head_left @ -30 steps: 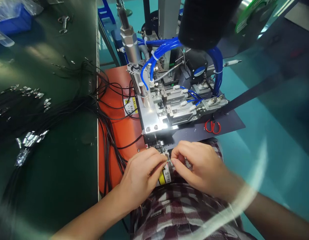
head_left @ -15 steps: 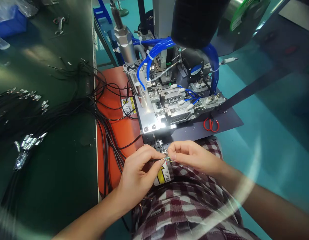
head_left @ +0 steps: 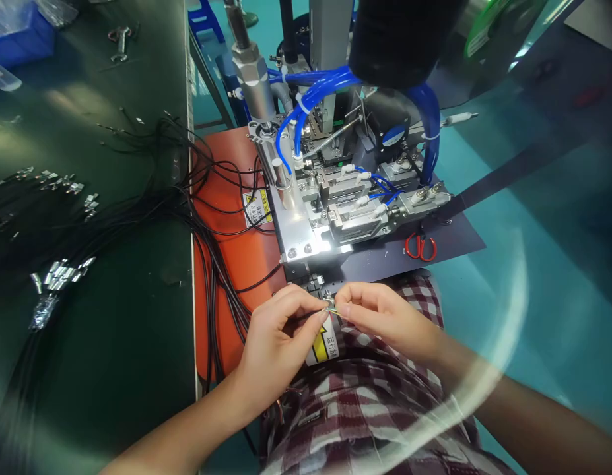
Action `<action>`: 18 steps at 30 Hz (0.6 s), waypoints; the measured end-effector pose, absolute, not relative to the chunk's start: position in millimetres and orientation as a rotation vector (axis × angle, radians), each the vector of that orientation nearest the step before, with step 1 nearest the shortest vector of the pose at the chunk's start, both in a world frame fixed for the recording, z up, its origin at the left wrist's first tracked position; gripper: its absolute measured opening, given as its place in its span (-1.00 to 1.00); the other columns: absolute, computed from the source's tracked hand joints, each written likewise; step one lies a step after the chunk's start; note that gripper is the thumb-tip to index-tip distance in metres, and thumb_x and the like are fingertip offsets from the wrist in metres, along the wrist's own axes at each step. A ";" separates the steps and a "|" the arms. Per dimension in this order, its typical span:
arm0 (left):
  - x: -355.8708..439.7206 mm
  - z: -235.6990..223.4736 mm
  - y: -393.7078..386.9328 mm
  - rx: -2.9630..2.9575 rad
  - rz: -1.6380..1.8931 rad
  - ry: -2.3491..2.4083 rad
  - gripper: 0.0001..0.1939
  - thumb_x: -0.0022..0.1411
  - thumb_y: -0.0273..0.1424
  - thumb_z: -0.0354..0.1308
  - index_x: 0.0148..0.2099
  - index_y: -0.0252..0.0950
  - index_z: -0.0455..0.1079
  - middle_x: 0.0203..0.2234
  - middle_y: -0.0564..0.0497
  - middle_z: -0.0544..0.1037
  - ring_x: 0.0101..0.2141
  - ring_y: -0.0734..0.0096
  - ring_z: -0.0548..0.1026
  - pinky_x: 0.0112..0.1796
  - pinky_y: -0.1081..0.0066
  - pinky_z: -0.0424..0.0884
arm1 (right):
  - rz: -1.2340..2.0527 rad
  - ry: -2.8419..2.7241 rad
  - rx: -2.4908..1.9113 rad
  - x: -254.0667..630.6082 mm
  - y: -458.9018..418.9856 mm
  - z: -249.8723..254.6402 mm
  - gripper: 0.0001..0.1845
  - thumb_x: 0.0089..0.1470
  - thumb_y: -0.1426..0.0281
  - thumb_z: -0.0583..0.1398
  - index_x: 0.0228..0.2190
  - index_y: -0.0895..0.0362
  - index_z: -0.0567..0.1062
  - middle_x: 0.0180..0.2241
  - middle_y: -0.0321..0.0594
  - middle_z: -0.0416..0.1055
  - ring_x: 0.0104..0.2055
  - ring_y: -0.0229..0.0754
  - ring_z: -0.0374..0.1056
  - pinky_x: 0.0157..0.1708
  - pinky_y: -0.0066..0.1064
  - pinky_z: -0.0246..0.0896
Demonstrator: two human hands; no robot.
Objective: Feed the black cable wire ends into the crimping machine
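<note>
Between thumb and forefinger my left hand (head_left: 284,330) pinches the end of a black cable, from which thin coloured wires (head_left: 334,311) fan out. My right hand (head_left: 379,310) is closed at the fingertips on the free ends of these wires, just right of the left fingertips. Green and yellow strands show in the small gap. Both hands are held over my lap, in front of the machine (head_left: 355,211) and above a white and yellow label (head_left: 326,343). The exact wire ends are hidden by the right fingers.
Black cables (head_left: 211,277) run over the orange plate (head_left: 256,264) and onto the dark green table (head_left: 137,330) at left. Bundled silver connectors (head_left: 58,284) lie there, with a wrench (head_left: 121,46) and a blue bin (head_left: 23,39) behind. Red-handled scissors (head_left: 420,248) lie on the machine's base at right.
My right hand has changed from a bent-finger pose to a flatter pinch close to the left fingertips. Green and yellow wires have come into sight between the hands.
</note>
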State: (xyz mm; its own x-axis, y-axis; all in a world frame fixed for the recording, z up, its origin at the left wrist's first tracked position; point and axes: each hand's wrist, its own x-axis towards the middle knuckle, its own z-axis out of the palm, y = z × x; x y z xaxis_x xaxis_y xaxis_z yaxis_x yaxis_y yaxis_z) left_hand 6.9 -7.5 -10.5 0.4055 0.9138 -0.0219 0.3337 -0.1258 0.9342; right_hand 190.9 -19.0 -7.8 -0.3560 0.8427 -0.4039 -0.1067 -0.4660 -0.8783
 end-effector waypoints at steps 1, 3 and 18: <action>7.0 -10.5 -7.2 1.643 0.732 1.104 -0.95 0.21 -0.47 0.17 -0.29 -0.27 0.46 -0.45 0.04 0.45 -0.41 0.45 0.41 -0.40 0.47 0.32 | 1.894 -1.025 -1.199 190.3 -19.6 -9.5 -0.71 0.06 0.21 0.21 -0.52 0.14 0.32 -0.60 -0.45 0.07 -0.57 -0.37 -0.06 -0.58 -0.49 -0.13; 7.2 -9.8 -6.4 1.594 0.723 1.092 -0.95 0.21 -0.46 0.17 -0.28 -0.26 0.46 -0.43 0.04 0.46 -0.39 0.44 0.42 -0.38 0.47 0.34 | 1.902 -0.996 -1.180 188.3 -21.0 -12.8 -0.69 0.05 0.18 0.22 -0.52 0.15 0.33 -0.61 -0.46 0.07 -0.58 -0.38 -0.07 -0.59 -0.49 -0.16; 5.1 -8.7 -5.3 1.608 0.686 1.073 -0.90 0.24 -0.44 0.14 -0.26 -0.24 0.49 -0.41 0.04 0.50 -0.37 0.45 0.45 -0.36 0.49 0.34 | 1.341 -1.516 -1.391 198.2 -19.9 -3.3 -0.89 0.09 0.39 0.17 -0.45 0.14 0.44 -0.54 -0.35 0.27 -0.54 -0.32 0.10 -0.55 -0.46 0.01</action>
State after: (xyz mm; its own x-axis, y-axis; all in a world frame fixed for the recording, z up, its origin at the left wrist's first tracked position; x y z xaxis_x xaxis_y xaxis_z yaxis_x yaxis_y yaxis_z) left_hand 5.1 -5.3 -8.7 0.4362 0.8963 -0.0803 0.3027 -0.0622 0.9510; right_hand 198.2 -19.9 -3.3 -0.2053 0.9659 -0.1577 0.2745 -0.0979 -0.9566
